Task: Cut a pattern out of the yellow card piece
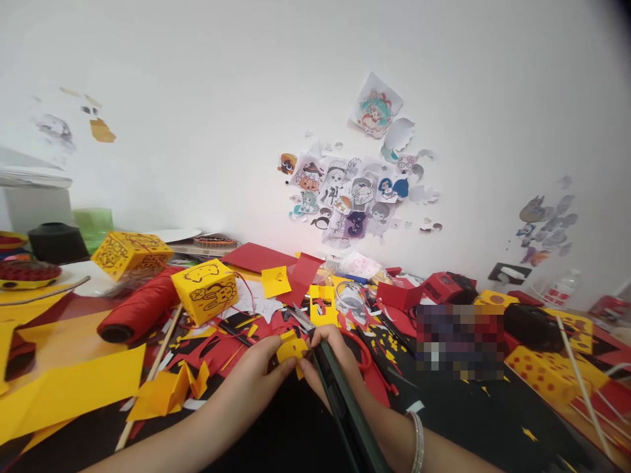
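Observation:
My left hand point(256, 374) pinches a small yellow paper piece point(290, 348) between thumb and fingers, low in the middle of the table. My right hand point(335, 358) is closed round a dark green craft knife point(345, 414), whose tip meets the same yellow piece. A silver bangle point(417, 440) circles my right wrist. Just behind the hands lie red and yellow paper scraps on a black sheet point(296, 427).
Two yellow printed paper boxes point(204, 289) point(129, 253) and a red thread spool point(138, 309) stand at left. Yellow sheets point(73, 391) and a wooden stick point(148, 378) lie nearby. Red boxes point(444, 289) and spotted yellow boxes point(552, 371) crowd the right. Stickers point(345, 197) cover the wall.

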### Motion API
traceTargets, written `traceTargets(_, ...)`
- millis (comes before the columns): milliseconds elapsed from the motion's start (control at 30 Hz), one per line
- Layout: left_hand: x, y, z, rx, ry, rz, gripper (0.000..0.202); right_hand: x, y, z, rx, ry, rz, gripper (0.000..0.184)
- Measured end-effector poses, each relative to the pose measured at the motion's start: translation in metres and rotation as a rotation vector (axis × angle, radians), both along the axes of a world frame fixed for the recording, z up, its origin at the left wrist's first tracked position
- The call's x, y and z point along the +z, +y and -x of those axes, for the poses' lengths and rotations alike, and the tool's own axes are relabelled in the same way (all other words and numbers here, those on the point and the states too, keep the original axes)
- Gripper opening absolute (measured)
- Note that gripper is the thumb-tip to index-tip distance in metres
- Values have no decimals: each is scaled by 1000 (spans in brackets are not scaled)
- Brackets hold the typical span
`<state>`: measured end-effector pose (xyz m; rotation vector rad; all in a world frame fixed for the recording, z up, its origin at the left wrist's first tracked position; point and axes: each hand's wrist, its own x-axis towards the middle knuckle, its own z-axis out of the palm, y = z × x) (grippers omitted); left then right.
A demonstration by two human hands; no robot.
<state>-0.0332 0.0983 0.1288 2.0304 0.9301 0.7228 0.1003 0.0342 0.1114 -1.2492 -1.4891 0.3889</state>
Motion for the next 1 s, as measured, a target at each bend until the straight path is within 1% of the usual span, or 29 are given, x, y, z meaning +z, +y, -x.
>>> traceTargets(67,-1,2,1,-18,-15,48,23,1,0,-1,27,26,24,16)
traceTargets(233,-6,12,1,-229,-98,272,33,-6,5,-6,175,184,55,19)
traceTargets(300,-6,14,0,-249,-119,316,35,-9,7,-7,199,228,40,20)
traceTargets(367,-4,13,0,-188,-123,313,35,-10,8,-7,131,207,-9,21)
traceTargets(467,3,7,0,-15,-113,242,31,-10,7,-5,-47,89,-111,22)
traceTargets(533,7,2,0,50,-104,176,28,-9,4,-3,-87,10,-145,22)
traceTargets(600,10,-2,0,46,-106,146,25,-9,2,-1,-61,-25,-133,23)
traceTargets(700,13,-5,0,10,-126,168,22,-8,1,1,-29,5,-87,24)
traceTargets(800,13,-6,1,35,-92,154,23,-9,2,2,-24,56,-64,20)
traceTargets(933,11,-7,2,49,-53,98,22,-10,3,4,-74,52,-50,21)
traceTargets(1000,9,-8,2,52,-35,42,21,-9,3,4,-105,25,-44,23)
